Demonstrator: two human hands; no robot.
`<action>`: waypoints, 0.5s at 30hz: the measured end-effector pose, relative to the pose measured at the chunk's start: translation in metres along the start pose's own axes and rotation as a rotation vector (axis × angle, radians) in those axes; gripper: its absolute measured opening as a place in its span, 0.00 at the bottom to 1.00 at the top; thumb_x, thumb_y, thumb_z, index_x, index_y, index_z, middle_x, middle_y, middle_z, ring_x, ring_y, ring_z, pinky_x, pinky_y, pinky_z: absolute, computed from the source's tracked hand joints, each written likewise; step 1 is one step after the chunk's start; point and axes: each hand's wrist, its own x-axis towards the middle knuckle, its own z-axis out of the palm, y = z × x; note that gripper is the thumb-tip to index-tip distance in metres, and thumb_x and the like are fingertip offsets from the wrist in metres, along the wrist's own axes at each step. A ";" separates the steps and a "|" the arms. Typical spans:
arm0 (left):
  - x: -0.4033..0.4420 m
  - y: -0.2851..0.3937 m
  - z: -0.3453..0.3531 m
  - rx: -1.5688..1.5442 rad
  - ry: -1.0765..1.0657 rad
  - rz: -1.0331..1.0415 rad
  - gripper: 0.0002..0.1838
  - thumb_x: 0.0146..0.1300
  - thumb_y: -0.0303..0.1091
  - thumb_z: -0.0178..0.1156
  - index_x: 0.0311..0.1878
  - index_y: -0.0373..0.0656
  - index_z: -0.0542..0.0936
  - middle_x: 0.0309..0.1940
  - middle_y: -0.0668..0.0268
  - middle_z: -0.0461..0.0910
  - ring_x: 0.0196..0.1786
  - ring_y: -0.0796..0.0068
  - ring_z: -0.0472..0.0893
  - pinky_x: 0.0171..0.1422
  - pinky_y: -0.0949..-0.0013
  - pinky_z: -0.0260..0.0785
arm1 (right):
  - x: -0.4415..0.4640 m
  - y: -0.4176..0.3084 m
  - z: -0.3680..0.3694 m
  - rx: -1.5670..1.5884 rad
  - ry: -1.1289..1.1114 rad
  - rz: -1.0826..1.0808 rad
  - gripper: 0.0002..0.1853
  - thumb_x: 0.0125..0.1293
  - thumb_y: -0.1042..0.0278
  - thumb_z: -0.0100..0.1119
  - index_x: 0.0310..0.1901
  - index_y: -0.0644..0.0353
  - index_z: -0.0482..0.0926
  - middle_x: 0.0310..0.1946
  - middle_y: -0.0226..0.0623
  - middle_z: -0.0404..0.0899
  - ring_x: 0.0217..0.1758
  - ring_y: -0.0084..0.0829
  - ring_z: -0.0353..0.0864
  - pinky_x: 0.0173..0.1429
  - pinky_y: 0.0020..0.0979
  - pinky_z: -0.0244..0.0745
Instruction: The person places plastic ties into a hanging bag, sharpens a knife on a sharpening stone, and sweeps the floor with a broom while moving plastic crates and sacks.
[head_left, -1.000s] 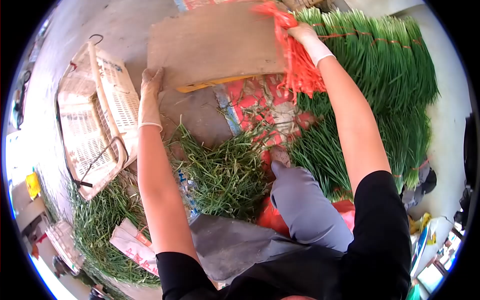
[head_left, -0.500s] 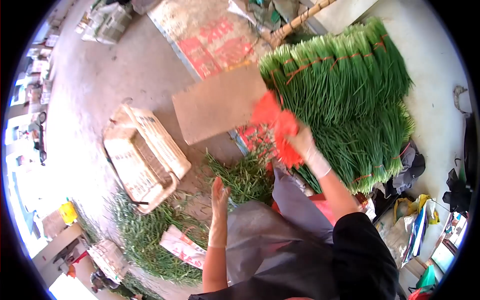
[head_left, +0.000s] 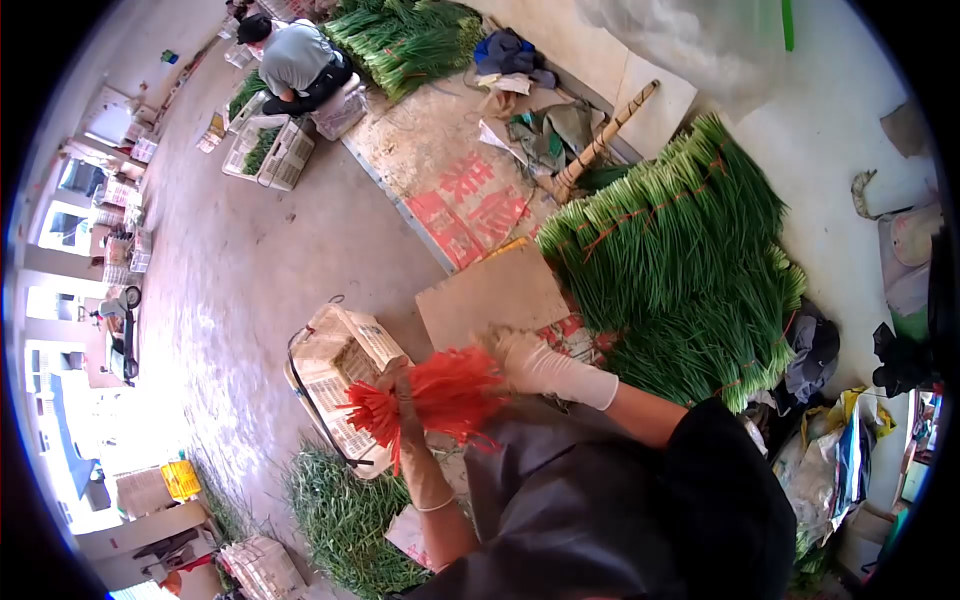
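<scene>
A bunch of red plastic ties [head_left: 450,395] is gripped by my gloved left hand [head_left: 408,410], its frayed ends spreading to both sides. At the right end of the bunch is my gloved right hand [head_left: 525,360], its fingertips blurred by motion. Beyond them a brown board [head_left: 492,300] lies flat. Right of the board, green stalks [head_left: 670,230] are stacked in bundles bound with red ties. A white plastic basket [head_left: 345,350] stands tilted just behind my left hand, with loose green leaves [head_left: 345,515] on the floor below it.
Another person [head_left: 300,62] sits at the upper left beside a crate [head_left: 290,160] of greens. A bamboo pole [head_left: 610,140] leans near the stacked bundles. Cloths [head_left: 515,55] lie at the top. Bags [head_left: 840,450] are piled at the right, and a scooter [head_left: 122,335] stands far left.
The red ties have passed from my right hand to my left. Both hands have come nearer my body and closer together. The view has swung left and up, showing the other person.
</scene>
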 end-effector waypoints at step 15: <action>0.156 0.129 -0.134 -0.113 0.081 0.225 0.12 0.54 0.36 0.65 0.33 0.38 0.76 0.28 0.69 0.75 0.34 0.77 0.74 0.42 0.72 0.67 | 0.244 -0.204 -0.018 0.882 0.007 -0.685 0.68 0.39 0.70 0.75 0.68 0.51 0.24 0.66 0.41 0.52 0.69 0.33 0.51 0.71 0.32 0.49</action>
